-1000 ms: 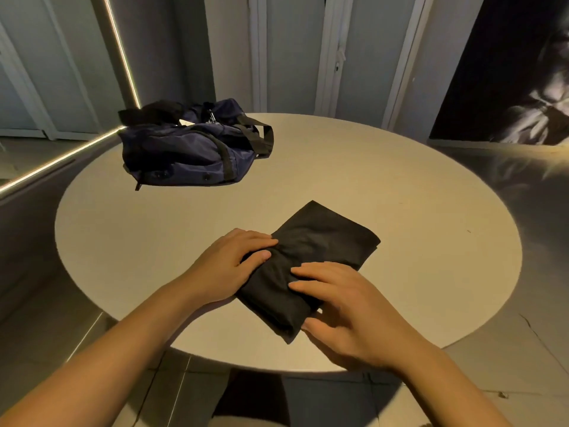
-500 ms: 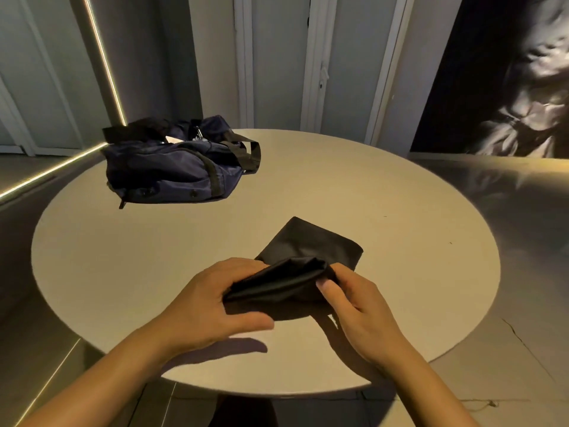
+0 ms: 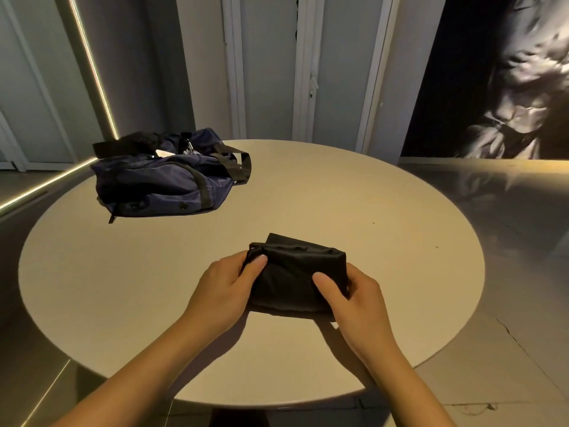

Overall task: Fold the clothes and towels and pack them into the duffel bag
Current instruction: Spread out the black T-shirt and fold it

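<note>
A black garment (image 3: 295, 275), folded into a small thick rectangle, lies on the round beige table (image 3: 385, 229) in front of me. My left hand (image 3: 224, 288) grips its left edge, thumb on top. My right hand (image 3: 354, 298) grips its right edge the same way, thumb on the cloth and fingers tucked under. A navy duffel bag (image 3: 163, 183) with black straps sits at the far left of the table, its top open with dark cloth and a white tag showing inside.
The table's rim (image 3: 277, 405) curves close below my forearms. Pale wall panels and a door frame (image 3: 303, 72) stand behind the table. A light strip (image 3: 92, 66) runs along the left wall. A dark mural (image 3: 508, 75) covers the right wall.
The near half of the black garment was lifted and folded over the far half, halving its size. Both hands went from pressing flat on it to gripping its two side edges.
</note>
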`<state>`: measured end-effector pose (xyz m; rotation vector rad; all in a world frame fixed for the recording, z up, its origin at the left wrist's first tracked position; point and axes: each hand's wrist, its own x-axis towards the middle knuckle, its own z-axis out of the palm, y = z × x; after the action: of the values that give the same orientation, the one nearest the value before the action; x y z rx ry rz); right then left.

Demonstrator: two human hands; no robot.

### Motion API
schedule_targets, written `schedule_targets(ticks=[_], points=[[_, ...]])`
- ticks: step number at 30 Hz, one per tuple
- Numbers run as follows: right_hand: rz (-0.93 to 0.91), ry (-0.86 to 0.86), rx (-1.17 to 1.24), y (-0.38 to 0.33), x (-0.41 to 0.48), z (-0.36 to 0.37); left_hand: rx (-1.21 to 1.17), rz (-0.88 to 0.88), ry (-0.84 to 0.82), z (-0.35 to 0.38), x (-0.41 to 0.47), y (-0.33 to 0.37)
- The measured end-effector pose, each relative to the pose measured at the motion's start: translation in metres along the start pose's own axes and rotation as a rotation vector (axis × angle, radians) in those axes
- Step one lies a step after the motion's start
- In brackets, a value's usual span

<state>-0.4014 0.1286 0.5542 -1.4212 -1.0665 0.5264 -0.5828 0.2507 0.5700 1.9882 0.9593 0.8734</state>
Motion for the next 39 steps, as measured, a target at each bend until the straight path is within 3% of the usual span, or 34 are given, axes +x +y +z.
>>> schedule_targets(ticks=[9, 20, 24, 32, 36, 39], points=[[0.217, 0.147, -0.183, 0.004, 0.045, -0.002, 0.441, -0.053, 0.13, 0.034, 0.037, 0.01], [0.43, 0.139, -0.308, 0.021, 0.092, -0.003, 0.409, -0.272, 0.056, 0.044, 0.07, 0.0], [0.33, 0.176, -0.396, 0.019, 0.088, 0.001, 0.439, -0.287, 0.053, 0.043, 0.07, -0.004], [0.188, 0.239, -0.871, 0.018, 0.078, 0.0, 0.682, -0.168, 0.163, 0.045, 0.056, 0.003], [0.118, 0.213, -0.704, 0.031, 0.075, 0.001, 0.646, -0.16, 0.159, 0.044, 0.055, -0.002], [0.01, 0.065, -0.501, 0.035, 0.075, 0.001, 0.559, -0.139, 0.118, 0.042, 0.058, -0.009]])
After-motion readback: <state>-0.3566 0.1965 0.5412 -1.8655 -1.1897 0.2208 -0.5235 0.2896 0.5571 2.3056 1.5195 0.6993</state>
